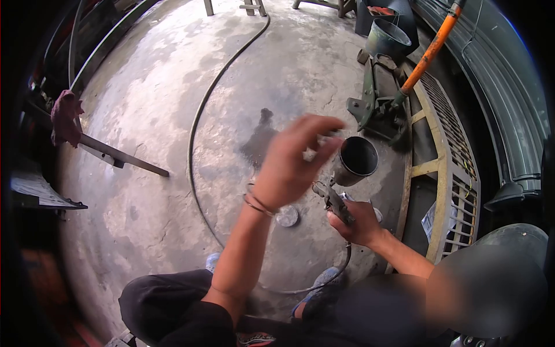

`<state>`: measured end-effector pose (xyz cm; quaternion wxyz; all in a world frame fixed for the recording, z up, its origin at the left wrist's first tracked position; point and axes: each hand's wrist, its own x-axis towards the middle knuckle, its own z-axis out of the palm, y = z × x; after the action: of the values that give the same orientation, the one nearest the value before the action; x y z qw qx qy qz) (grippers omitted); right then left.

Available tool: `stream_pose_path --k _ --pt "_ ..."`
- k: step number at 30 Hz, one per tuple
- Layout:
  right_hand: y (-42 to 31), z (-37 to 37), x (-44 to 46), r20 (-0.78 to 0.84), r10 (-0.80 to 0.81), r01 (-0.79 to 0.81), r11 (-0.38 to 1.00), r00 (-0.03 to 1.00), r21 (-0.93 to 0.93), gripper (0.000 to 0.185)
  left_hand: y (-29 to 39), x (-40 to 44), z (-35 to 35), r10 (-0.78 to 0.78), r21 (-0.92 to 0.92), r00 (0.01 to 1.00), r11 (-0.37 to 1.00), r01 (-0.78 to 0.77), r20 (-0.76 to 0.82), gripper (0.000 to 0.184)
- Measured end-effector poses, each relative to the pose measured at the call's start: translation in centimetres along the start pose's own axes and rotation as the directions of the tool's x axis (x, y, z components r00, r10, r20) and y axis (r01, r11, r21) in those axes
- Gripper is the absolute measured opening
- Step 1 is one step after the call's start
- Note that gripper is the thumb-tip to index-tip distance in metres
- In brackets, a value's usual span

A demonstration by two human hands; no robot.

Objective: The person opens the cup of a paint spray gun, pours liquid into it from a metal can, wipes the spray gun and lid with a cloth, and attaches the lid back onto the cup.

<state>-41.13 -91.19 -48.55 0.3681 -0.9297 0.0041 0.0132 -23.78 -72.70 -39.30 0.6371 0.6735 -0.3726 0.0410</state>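
Observation:
My right hand (359, 224) is wrapped round the handle of a grey metal spray gun (336, 203), with a hose running down from the grip. The gun's front end points toward a dark open can (358, 159) on the floor just beyond it. Raised over the floor to the left of the can is my left hand (298, 156), slightly blurred, its fingers curved and parted from the thumb, with nothing visible in it. Two thin bangles circle that wrist. A round, pale lid-like disc (287, 216) lies on the concrete below the left hand.
A long dark hose (193, 133) curves across the stained concrete floor (150, 139). At right stand a green floor jack (378, 95) with an orange handle (432, 46), a bucket (388, 37) and a yellowish slatted frame (440, 173). A metal bar with a reddish rag (66, 118) juts in from the left.

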Motion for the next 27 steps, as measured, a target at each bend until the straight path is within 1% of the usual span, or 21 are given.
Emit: stream_pose_path --k 2,3,5,6,8,10,11,12,13,14,15,16,18,19,20,21,23,24,25,26,27 --pt "-0.3 -0.2 0.5 0.042 0.018 -0.019 0.999 0.999 0.046 0.023 1.6 1.6 1.3 0.234 0.258 0.958 0.927 -0.271 0.168 0.013" --pt "-0.5 -0.2 0.5 0.047 0.042 -0.044 0.998 0.998 0.045 0.021 1.5 1.7 2.3 0.228 0.358 0.939 0.88 -0.311 0.256 0.012" --pt "-1.3 -0.3 0.6 0.017 -0.006 0.005 0.999 1.0 0.046 0.021 0.8 1.8 3.9 0.182 0.526 0.889 0.749 -0.402 0.421 0.011" --pt "-1.4 -0.3 0.6 0.0 -0.024 0.024 0.999 1.0 0.048 0.02 0.8 1.8 4.0 0.137 0.555 0.881 0.73 -0.399 0.453 0.011" --pt "-0.9 -0.5 0.4 0.045 0.028 -0.03 0.999 0.999 0.032 0.022 0.8 1.5 4.4 0.04 0.602 0.854 0.692 -0.399 0.519 0.011" --pt "-0.4 0.0 0.1 0.054 0.046 -0.046 0.999 0.997 0.007 0.024 0.3 0.8 4.4 0.088 0.555 0.883 0.748 -0.364 0.461 0.011" --pt "-0.2 0.0 0.2 0.038 0.03 -0.029 0.999 0.999 -0.018 0.025 0.0 0.6 4.4 0.114 0.53 0.898 0.773 -0.349 0.425 0.011" --pt "0.1 0.0 0.3 0.017 0.016 -0.015 0.999 1.0 -0.046 0.026 -0.1 0.4 4.6 0.164 0.489 0.956 0.831 -0.267 0.243 0.012" --pt "0.7 0.1 0.4 0.0 0.044 -0.044 0.998 0.999 -0.033 0.027 -0.1 -0.2 4.9 0.191 0.423 0.98 0.885 -0.195 0.052 0.013" --pt "1.4 0.3 0.5 -0.02 0.072 -0.072 0.997 0.997 -0.02 0.028 -0.3 -1.0 5.2 0.194 0.338 0.971 0.931 -0.138 -0.14 0.014" --pt "1.8 0.1 0.7 -0.042 0.1 -0.1 0.995 0.994 -0.007 0.029 -1.1 -2.8 5.4 -0.047 0.208 0.965 0.973 0.102 -0.256 0.019" --pt "1.6 -0.5 1.0 -0.047 0.161 -0.162 0.987 0.986 -0.013 0.03 -2.5 -5.1 5.8 -0.295 0.054 0.896 0.942 0.331 -0.331 0.026" --pt "1.0 -1.7 1.9 -0.053 0.277 -0.278 0.96 0.96 -0.019 0.031 -7.0 -9.2 7.7 -0.66 -0.217 0.702 0.751 0.624 -0.268 0.052" --pt "1.6 -1.4 2.4 -0.115 0.245 -0.25 0.968 0.963 -0.032 0.032 -6.7 -9.7 8.3 -0.811 -0.362 0.571 0.575 0.734 -0.13 0.058" --pt "2.0 -1.2 2.4 -0.129 0.241 -0.245 0.969 0.962 -0.016 0.031 -6.3 -10.3 9.4 -0.909 -0.467 0.415 0.353 0.811 0.033 0.065" --pt "1.8 -1.1 2.6 -0.139 0.236 -0.239 0.971 0.962 -0.003 0.03 -6.0 -10.7 10.2 -0.945 -0.53 0.248 0.103 0.842 0.211 0.071" --pt "1.4 -0.7 2.7 -0.157 0.173 -0.17 0.985 0.972 0.036 0.027 -6.5 -10.9 11.5 -0.895 -0.607 0.316 0.066 0.792 0.314 0.078" --pt "1.4 -0.5 2.6 -0.11 0.128 -0.135 0.989 0.986 -0.061 0.027 -6.3 -10.4 11.6 -0.862 -0.645 0.356 0.045 0.763 0.361 0.082" --pt "1.4 -0.3 2.3 -0.061 0.084 -0.093 0.983 0.995 -0.157 0.028 -5.5 -9.4 11.1 -0.842 -0.605 0.366 0.062 0.794 0.395 0.075" --pt "1.4 -0.4 2.3 -0.008 0.043 -0.043 0.967 0.999 -0.25 0.03 -5.5 -9.5 11.2 -0.846 -0.634 0.401 0.101 0.767 0.351 0.07" --pt "0.8 -1.2 2.5 0.094 0.082 -0.06 0.975 0.992 -0.213 0.043 -5.8 -9.8 11.6 -0.846 -0.661 0.437 0.143 0.737 0.304 0.065"
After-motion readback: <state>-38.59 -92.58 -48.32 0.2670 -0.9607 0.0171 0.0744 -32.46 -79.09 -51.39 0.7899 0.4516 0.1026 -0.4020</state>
